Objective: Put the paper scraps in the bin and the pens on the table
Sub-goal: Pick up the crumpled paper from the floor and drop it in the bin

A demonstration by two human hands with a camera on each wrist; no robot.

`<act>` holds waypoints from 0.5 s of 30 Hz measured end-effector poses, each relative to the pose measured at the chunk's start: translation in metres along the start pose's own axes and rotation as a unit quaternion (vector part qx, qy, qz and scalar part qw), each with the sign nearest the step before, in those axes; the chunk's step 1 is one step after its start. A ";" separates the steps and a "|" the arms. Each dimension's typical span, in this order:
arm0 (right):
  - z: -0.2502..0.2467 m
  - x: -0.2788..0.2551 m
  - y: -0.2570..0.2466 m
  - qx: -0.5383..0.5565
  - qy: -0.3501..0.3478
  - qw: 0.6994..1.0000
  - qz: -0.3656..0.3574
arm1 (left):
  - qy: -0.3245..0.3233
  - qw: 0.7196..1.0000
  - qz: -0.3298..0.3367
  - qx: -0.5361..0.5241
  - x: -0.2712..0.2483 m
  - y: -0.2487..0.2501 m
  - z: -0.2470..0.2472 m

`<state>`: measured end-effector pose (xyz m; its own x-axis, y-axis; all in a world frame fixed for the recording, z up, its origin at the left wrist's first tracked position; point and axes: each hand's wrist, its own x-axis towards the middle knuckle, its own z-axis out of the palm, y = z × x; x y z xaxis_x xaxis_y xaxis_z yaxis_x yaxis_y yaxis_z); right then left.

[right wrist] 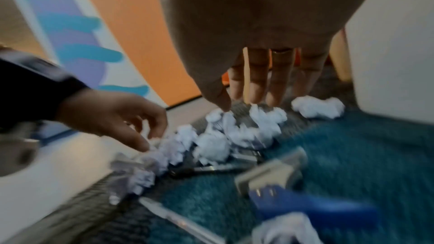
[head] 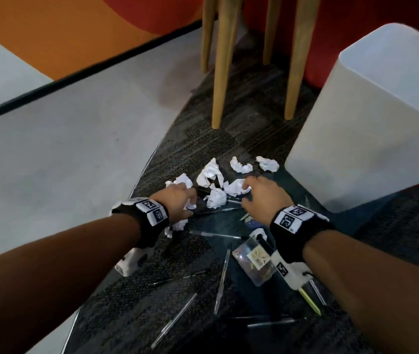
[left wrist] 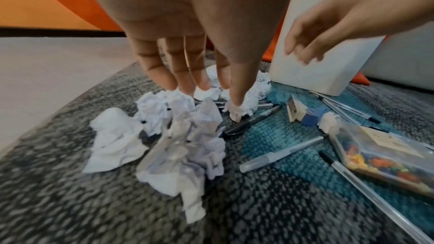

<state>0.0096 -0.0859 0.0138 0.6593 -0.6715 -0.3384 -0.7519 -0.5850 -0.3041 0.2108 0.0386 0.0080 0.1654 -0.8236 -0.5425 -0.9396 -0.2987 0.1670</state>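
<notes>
Several crumpled white paper scraps (head: 212,175) (left wrist: 183,136) (right wrist: 234,133) lie in a heap on the dark carpet. The white bin (head: 369,118) (left wrist: 312,62) stands just right of them. Several pens (head: 222,277) (left wrist: 281,153) and a black marker (left wrist: 251,121) are scattered on the carpet in front of the heap. My left hand (head: 188,198) (left wrist: 199,84) hangs over the heap's left side, fingers straight, tips at the paper. My right hand (head: 248,187) (right wrist: 246,99) reaches over the right side, fingers extended and touching a scrap. Neither hand holds anything.
A clear plastic box of coloured pins (head: 253,261) (left wrist: 380,155) lies under my right wrist, with a small blue item (left wrist: 310,118) beside it. Wooden legs (head: 222,72) stand behind the heap. Bare grey floor (head: 62,149) lies to the left of the carpet.
</notes>
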 end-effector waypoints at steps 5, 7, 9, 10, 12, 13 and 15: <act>0.040 0.027 0.011 0.002 -0.006 0.999 0.042 | 0.069 0.995 0.077 -0.017 0.021 0.030 0.003; 0.049 0.034 0.011 0.007 -0.028 0.999 0.016 | 0.048 0.995 0.087 -0.003 0.027 0.039 0.006; 0.054 0.039 0.012 -0.011 -0.074 0.997 -0.005 | 0.001 0.996 0.079 0.029 0.031 0.044 0.013; 0.055 0.040 0.011 -0.031 -0.086 0.996 -0.012 | -0.014 0.996 0.076 0.042 0.031 0.044 0.018; 0.056 0.039 0.012 -0.075 -0.076 0.994 -0.020 | -0.022 0.996 0.068 0.049 0.028 0.041 0.027; 0.056 0.039 0.013 -0.092 -0.066 0.993 -0.018 | -0.018 0.997 0.064 0.039 0.027 0.040 0.029; 0.057 0.037 0.016 -0.101 -0.061 0.993 -0.005 | -0.002 0.999 0.054 0.003 0.025 0.038 0.030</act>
<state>0.0226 -0.0940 -0.0538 0.6528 -0.6128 -0.4454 -0.7238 -0.6781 -0.1277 0.1702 0.0209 -0.0239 0.0612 -0.8490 -0.5248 -0.9535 -0.2052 0.2208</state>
